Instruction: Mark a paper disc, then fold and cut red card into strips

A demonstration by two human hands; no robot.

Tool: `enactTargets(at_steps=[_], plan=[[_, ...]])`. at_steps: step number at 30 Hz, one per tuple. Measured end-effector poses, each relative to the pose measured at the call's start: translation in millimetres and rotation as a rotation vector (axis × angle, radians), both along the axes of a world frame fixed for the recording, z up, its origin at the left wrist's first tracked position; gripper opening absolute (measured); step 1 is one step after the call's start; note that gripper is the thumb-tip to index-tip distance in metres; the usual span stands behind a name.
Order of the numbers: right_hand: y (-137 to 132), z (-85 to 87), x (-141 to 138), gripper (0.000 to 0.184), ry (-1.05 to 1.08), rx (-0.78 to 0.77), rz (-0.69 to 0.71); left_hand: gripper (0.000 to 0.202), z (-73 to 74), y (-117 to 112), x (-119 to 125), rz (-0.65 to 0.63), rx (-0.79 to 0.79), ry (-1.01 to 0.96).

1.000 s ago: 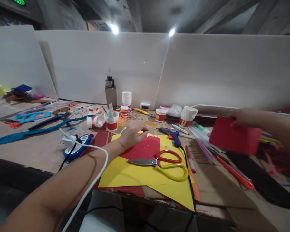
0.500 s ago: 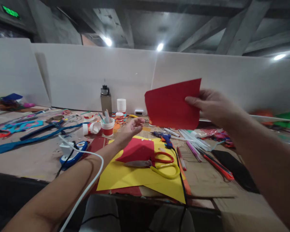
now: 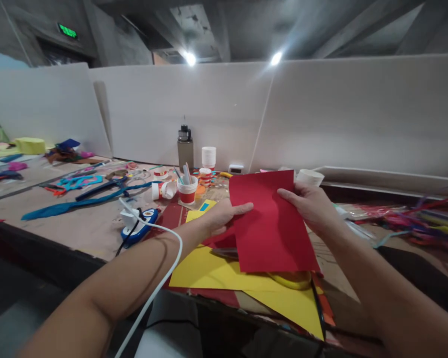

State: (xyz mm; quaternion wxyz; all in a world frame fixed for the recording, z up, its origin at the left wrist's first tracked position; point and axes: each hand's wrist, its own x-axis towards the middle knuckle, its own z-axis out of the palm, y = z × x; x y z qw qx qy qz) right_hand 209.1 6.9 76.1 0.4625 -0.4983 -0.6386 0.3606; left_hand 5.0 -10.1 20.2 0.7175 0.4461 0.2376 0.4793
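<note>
Behind your work runs the white board [image 3: 179, 109], and before it the table [image 3: 78, 231], crowded with craft bits. At the near edge lies the yellow paper [image 3: 205, 273]. Over it you hold the red sheet [image 3: 265, 223], tilted, its face towards you, covering the middle of your work area.

Your right hand [image 3: 315, 206] pinches the sheet at its upper right side, thumb flat on the face, fingers behind. Your left hand [image 3: 224, 217] pinches the left edge, thumb on the face; how hard its fingers press behind, you cannot tell from here.

For a good hold, I'd keep both thumbs flat and light, since thin paper would likely crease under a hard squeeze. Your right thumb sits a little higher than the left; levelling them should keep the sheet from skewing.

The sheet hides much of the scissors [image 3: 293, 282]; a yellow handle shows under its lower edge and some blade at its left, so mind them if you lower it. A red piece [image 3: 220, 239] lies on the yellow paper, partly behind the sheet. The white cable [image 3: 171, 236] crosses your left forearm, and I'd reckon it could snag.
</note>
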Motion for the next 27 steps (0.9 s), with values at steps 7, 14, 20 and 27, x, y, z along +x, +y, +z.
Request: enactTargets(at_steps=[7,14,20,27], plan=[[2.5,-18.5,1.8,0.025,0.073,-0.228,0.167,0.025,-8.3,12.1,2.7,0.333,-0.023,-0.118],[0.0,-31.1,4.7,0.024,-0.239,-0.014,0.094,0.028,-7.0,15.9,0.1,0.402,-0.03,-0.199],[6.8,-38.5,6.1,0.028,-0.166,-0.006,0.035,0.033,-5.3,15.1,-0.5,0.36,-0.048,-0.23],[6.1,-44.8,2.6,0.031,-0.057,-0.115,0.051,0.039,-9.4,12.1,0.4,0.322,-0.034,-0.181]])
